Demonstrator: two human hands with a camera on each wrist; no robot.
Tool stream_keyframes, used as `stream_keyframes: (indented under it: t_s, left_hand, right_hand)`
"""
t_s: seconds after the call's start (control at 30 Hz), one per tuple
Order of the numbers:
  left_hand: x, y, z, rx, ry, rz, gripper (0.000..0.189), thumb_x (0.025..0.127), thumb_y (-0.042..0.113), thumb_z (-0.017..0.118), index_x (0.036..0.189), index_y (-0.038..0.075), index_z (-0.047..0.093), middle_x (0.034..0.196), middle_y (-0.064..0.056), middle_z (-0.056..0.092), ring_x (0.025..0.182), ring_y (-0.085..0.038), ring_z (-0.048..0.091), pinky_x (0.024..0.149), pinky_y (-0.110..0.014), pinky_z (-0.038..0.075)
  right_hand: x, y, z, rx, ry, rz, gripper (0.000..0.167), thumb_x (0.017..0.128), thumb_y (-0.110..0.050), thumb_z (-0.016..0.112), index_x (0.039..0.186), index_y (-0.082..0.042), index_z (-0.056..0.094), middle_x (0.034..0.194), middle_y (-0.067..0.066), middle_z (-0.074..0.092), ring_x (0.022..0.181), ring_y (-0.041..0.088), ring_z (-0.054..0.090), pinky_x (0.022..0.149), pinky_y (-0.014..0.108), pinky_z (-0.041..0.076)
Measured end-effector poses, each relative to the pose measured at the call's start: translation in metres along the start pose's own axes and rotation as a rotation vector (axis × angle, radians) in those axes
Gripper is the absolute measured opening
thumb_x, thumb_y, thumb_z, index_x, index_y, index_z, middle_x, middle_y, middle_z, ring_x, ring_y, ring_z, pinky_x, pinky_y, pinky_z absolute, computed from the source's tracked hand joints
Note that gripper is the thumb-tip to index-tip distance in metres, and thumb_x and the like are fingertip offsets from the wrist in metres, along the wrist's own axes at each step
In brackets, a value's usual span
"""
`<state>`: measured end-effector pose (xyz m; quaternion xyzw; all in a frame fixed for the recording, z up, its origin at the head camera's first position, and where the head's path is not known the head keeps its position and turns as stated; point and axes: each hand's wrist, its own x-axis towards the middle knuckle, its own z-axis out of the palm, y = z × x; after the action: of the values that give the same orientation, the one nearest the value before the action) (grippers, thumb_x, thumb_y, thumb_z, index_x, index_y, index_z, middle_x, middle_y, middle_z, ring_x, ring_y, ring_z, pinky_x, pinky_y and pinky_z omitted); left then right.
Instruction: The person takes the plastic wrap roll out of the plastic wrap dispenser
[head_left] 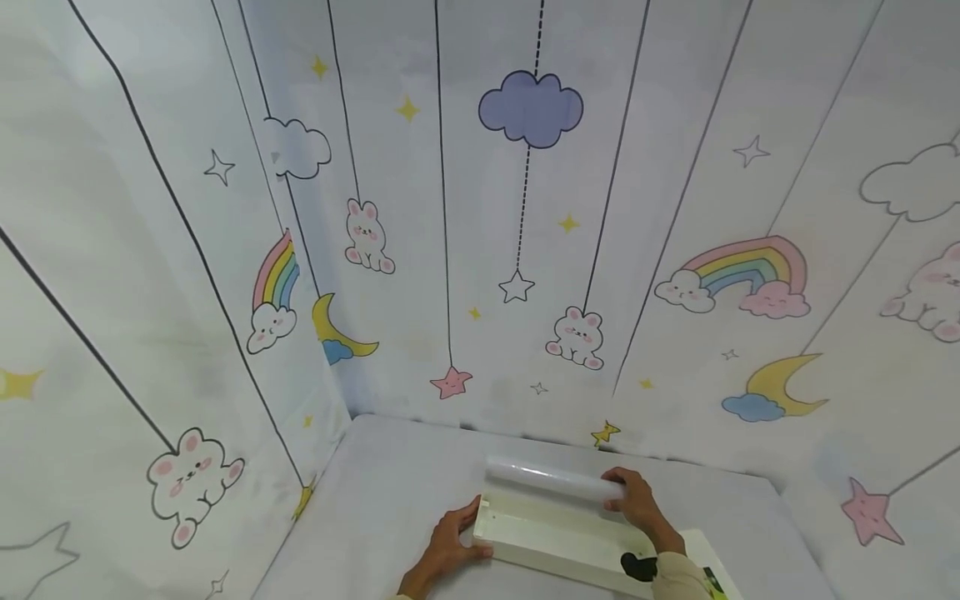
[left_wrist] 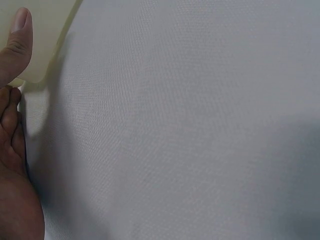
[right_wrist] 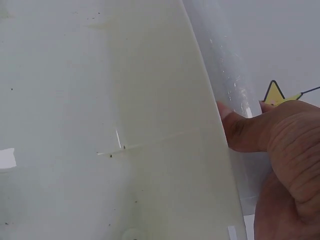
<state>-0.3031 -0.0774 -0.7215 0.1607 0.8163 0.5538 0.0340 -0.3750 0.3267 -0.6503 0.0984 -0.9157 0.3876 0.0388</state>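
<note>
A long, shallow off-white box (head_left: 555, 562) with an open top lies on the table in the head view. My left hand (head_left: 448, 540) grips its left end, thumb at the near corner and fingers at the far one. In the left wrist view that thumb (left_wrist: 19, 42) lies against the pale wall. Just behind the box is a shiny, translucent roll of plastic film (head_left: 543, 477). My right hand (head_left: 637, 504) holds its right end, reaching across the box. The right wrist view shows the thumb on the roll (right_wrist: 227, 65), close beside the box rim (right_wrist: 207, 75).
A pale flat piece (head_left: 705, 550) with a green label lies right of the box, partly behind the right sleeve. A dark rounded thing (head_left: 637, 567) shows beside that cuff. White table cloth (head_left: 405, 467) surrounds the box; printed curtains (head_left: 517, 350) stand along the table's back and sides.
</note>
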Motion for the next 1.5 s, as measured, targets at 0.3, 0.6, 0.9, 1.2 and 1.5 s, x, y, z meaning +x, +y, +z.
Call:
stream_keyframes:
  t_s: [0.3, 0.6, 0.9, 1.2, 1.5]
  left_hand:
    - [0.000, -0.002, 0.002, -0.024, -0.008, 0.012, 0.105, 0.084, 0.039, 0.097, 0.163, -0.004, 0.043, 0.162, -0.023, 0.052, 0.151, -0.041, 0.055, 0.128, -0.030, 0.045]
    - [0.003, -0.002, 0.000, -0.037, -0.003, -0.022, 0.104, 0.084, 0.039, 0.096, 0.163, -0.003, 0.043, 0.163, -0.019, 0.053, 0.152, -0.041, 0.054, 0.129, -0.029, 0.043]
    - [0.002, -0.003, 0.001, -0.033, -0.016, -0.057, 0.107, 0.082, 0.043, 0.097, 0.163, -0.001, 0.043, 0.164, -0.018, 0.051, 0.153, -0.041, 0.053, 0.130, -0.032, 0.043]
    - [0.001, 0.004, 0.001, -0.028, -0.014, -0.034, 0.103, 0.083, 0.033, 0.097, 0.164, -0.002, 0.043, 0.164, -0.017, 0.053, 0.152, -0.042, 0.054, 0.125, -0.022, 0.042]
    - [0.002, 0.001, 0.000, -0.004, -0.011, -0.005, 0.104, 0.084, 0.037, 0.097, 0.162, -0.005, 0.044, 0.162, -0.022, 0.052, 0.151, -0.038, 0.056, 0.126, -0.026, 0.045]
  right_hand:
    - [0.010, 0.011, 0.004, 0.003, -0.034, 0.080, 0.047, 0.071, 0.009, 0.095, 0.113, 0.003, 0.075, 0.116, 0.020, 0.079, 0.109, 0.033, 0.071, 0.099, 0.047, 0.057]
    - [0.019, 0.014, 0.006, -0.028, -0.073, 0.084, 0.046, 0.073, 0.011, 0.092, 0.115, 0.005, 0.075, 0.119, 0.023, 0.078, 0.113, 0.039, 0.071, 0.103, 0.059, 0.056]
    - [0.019, 0.016, 0.009, -0.017, -0.093, 0.109, 0.045, 0.074, 0.011, 0.092, 0.115, 0.006, 0.075, 0.120, 0.024, 0.078, 0.116, 0.041, 0.070, 0.106, 0.062, 0.055]
    - [0.018, 0.018, 0.008, 0.014, -0.112, 0.108, 0.047, 0.074, 0.011, 0.092, 0.117, 0.008, 0.074, 0.121, 0.025, 0.077, 0.116, 0.041, 0.069, 0.106, 0.060, 0.055]
    - [0.016, 0.014, 0.009, -0.011, -0.081, 0.071, 0.047, 0.070, 0.014, 0.093, 0.113, 0.008, 0.075, 0.116, 0.024, 0.079, 0.114, 0.041, 0.071, 0.103, 0.053, 0.057]
